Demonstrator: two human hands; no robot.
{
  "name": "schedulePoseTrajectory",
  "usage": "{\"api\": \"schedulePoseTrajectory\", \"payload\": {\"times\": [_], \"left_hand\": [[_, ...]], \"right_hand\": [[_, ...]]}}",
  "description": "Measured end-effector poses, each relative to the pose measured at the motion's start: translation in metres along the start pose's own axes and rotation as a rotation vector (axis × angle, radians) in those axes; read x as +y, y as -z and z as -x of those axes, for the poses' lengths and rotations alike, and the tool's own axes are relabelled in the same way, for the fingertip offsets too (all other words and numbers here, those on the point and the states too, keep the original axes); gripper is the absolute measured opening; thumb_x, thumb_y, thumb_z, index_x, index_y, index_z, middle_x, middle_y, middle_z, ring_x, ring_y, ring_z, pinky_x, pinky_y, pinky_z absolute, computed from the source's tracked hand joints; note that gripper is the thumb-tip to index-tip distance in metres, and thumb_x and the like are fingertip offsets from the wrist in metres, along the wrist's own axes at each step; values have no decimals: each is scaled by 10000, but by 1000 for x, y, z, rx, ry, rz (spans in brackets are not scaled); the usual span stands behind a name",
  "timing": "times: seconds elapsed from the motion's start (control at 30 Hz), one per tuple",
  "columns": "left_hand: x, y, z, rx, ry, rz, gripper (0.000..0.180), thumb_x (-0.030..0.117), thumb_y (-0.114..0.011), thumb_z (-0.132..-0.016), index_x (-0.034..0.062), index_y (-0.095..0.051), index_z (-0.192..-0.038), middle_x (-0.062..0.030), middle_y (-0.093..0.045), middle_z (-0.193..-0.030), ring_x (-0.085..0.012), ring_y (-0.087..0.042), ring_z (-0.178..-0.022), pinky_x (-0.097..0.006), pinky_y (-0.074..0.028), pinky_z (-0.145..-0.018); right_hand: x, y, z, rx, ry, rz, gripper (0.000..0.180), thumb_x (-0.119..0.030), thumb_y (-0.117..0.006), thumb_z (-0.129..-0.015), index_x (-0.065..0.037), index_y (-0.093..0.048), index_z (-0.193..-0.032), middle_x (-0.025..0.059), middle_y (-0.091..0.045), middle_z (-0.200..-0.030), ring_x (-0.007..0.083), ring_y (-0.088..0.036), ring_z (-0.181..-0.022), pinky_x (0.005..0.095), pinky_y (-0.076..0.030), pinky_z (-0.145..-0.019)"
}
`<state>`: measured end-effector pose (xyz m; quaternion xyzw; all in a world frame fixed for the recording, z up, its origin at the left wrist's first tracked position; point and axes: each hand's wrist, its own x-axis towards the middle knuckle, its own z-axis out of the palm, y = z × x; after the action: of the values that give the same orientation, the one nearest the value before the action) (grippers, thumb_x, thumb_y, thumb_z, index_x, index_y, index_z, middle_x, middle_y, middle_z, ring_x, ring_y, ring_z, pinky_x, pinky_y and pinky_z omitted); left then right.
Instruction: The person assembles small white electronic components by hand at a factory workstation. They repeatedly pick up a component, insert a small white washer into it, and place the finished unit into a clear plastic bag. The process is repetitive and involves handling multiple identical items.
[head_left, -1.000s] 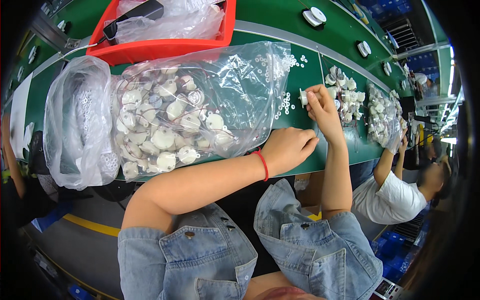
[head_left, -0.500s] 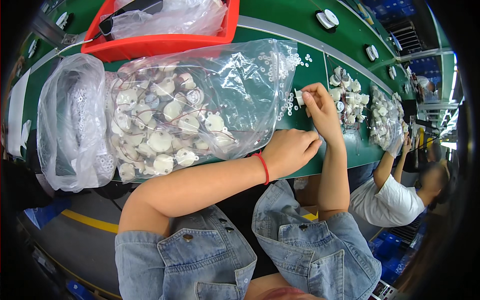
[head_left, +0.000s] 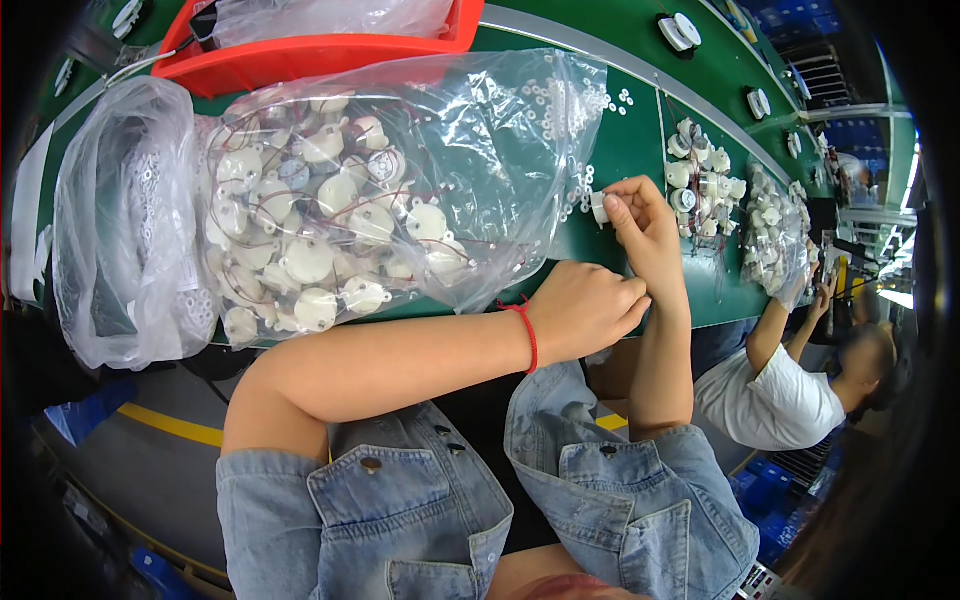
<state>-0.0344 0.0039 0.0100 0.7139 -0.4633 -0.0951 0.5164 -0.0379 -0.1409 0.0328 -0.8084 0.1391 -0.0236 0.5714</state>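
Observation:
My right hand (head_left: 648, 222) is closed, pinching a small white motor (head_left: 601, 207) between thumb and fingers above the green table. My left hand (head_left: 588, 310), a red cord (head_left: 529, 335) round its wrist, is closed beside my right wrist. What its fingertips hold, if anything, is hidden. Next to the held motor lie small white washers (head_left: 583, 185), some seen through the edge of a clear plastic bag. That large bag (head_left: 490, 150) covers much of the table on the left, with many round white motors (head_left: 310, 258) and thin dark red wires inside.
An open clear bag (head_left: 75, 225) of white washers stands at the far left. Behind the bags is a red bin (head_left: 330, 55) holding plastic film. To the right sit a pile of wired motors (head_left: 705, 185) and another bagged lot (head_left: 772, 225). A co-worker in white (head_left: 775, 395) sits further right.
The view has shifted slightly, so the bags and bin appear higher and further left. The motor in my right hand has turned a little. Both hands remain close together.

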Motion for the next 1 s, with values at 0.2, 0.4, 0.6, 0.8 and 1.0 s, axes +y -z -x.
{"api": "schedulePoseTrajectory", "payload": {"times": [0.2, 0.4, 0.6, 0.8, 1.0], "left_hand": [[-1, 1, -1, 29, -15, 5, 256, 244, -562, -906, 68, -593, -723, -100, -603, -573, -305, -618, -537, -438, -474, -511], [-3, -2, 0, 66, -40, 21, 281, 243, -558, -902, 71, -571, -680, -95, -601, -571, -299, -615, -533, -437, -474, -517], [-4, -4, 0, 90, -40, 8, 297, 247, -563, -897, 76, -569, -655, -91, -597, -559, -294, -611, -523, -432, -471, -511], [-4, -4, 0, 81, -45, -4, 292, 248, -570, -891, 79, -577, -653, -94, -600, -553, -288, -618, -523, -424, -479, -513], [-5, -5, 1, 74, -52, -13, 289, 252, -577, -886, 81, -584, -654, -97, -597, -544, -283, -621, -516, -415, -480, -506]], "right_hand": [[-3, -4, -6, -8, -16, 54, 126, -102, -636, -942, 10, -580, -927, 32, -650, -802, 53, -584, -705, 196, -465, -654], [0, -2, -8, -12, -27, 39, 128, -100, -642, -939, 5, -571, -918, 30, -642, -797, 53, -581, -709, 199, -465, -658], [-4, -6, -8, 1, -36, 76, 129, -90, -645, -935, 12, -567, -926, 33, -637, -802, 59, -587, -720, 201, -470, -666], [-5, -6, -7, -19, 2, 155, 128, -104, -629, -948, 5, -563, -950, 16, -618, -801, 49, -560, -714, 192, -453, -660], [-10, 4, -6, -99, 30, 346, 144, -147, -593, -974, -12, -559, -1009, -8, -588, -808, 34, -513, -714, 186, -420, -638]]}}
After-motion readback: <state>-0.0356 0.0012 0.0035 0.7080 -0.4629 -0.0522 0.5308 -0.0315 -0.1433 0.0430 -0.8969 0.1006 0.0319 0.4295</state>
